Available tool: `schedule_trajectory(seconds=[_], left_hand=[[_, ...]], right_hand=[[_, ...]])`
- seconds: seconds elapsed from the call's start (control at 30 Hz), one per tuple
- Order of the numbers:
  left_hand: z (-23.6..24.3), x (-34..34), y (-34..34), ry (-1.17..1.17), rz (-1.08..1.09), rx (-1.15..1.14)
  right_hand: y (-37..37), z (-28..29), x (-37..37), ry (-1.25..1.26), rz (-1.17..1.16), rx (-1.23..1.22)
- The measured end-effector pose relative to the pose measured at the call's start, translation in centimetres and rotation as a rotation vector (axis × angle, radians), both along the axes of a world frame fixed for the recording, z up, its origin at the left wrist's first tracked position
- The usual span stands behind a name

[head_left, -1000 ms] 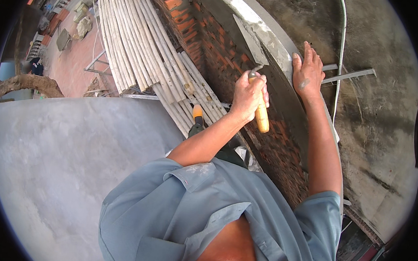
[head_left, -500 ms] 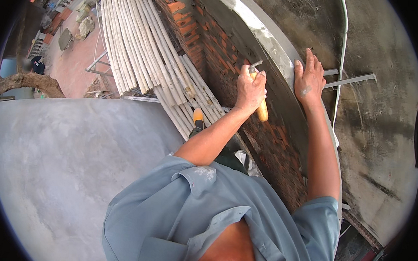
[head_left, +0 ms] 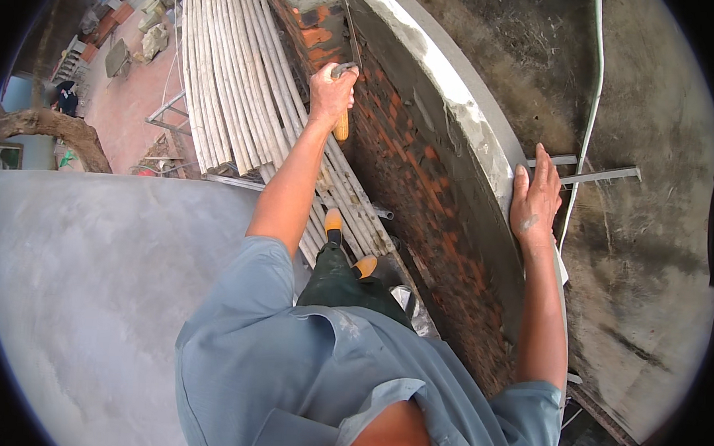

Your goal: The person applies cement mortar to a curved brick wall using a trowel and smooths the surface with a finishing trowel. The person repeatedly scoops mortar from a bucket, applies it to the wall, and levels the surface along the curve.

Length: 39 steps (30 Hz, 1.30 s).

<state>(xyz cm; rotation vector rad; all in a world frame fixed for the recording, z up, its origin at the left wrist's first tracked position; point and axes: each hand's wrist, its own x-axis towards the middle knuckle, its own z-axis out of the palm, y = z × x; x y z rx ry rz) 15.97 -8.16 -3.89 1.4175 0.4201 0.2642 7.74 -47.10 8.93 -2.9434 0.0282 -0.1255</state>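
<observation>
My left hand [head_left: 331,96] is closed around the yellow handle of a trowel [head_left: 342,127]. The trowel's thin metal blade shows nearly edge-on beyond the fist, close to the wet grey mortar band [head_left: 415,86] on the wall's inner face; whether it touches cannot be made out. Lower down, this wall shows bare red brick [head_left: 422,182]. My right hand [head_left: 536,200], fingers stretched out, rests against the pale top edge of the wall [head_left: 477,128]. A grey smear marks the back of that hand.
Long pale poles [head_left: 228,74] lie side by side at left, under my feet in orange-tipped footwear [head_left: 334,220]. A smooth grey curved surface [head_left: 115,292] fills the lower left. Beyond the wall are a white hose [head_left: 595,90] and a metal bar [head_left: 602,176]. A wheelbarrow-like object [head_left: 118,58] stands far left.
My left hand has moved the trowel away and leftward along the wall toward the brick corner. My right hand has slid slightly nearer along the wall top. More of my legs and feet shows.
</observation>
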Motion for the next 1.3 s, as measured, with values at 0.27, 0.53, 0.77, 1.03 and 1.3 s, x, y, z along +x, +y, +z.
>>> schedule_trajectory(seconds=[0.27, 0.53, 0.77, 1.03, 1.3], left_hand=[[-3.0, 7.8, 3.1, 0.020, 0.036, 0.099], [-6.7, 1.0, -5.6, -0.068, -0.141, 0.057], [-7.3, -11.6, -19.9, -0.161, -0.262, 0.156], [-5.2, -19.7, -27.2, -0.160, -0.444, 0.227], [-4.6, -22.1, -23.5, 0.001, -0.503, -0.141]], right_hand=[[0.1, 0.1, 0.0, -0.014, 0.040, -0.018], [0.0, -0.1, 0.0, -0.017, 0.056, -0.039], [-0.4, -0.7, 0.0, -0.058, 0.077, -0.008], [-0.5, -1.3, 0.2, -0.082, 0.077, -0.002], [-0.5, -1.6, 0.3, -0.121, 0.054, 0.092]])
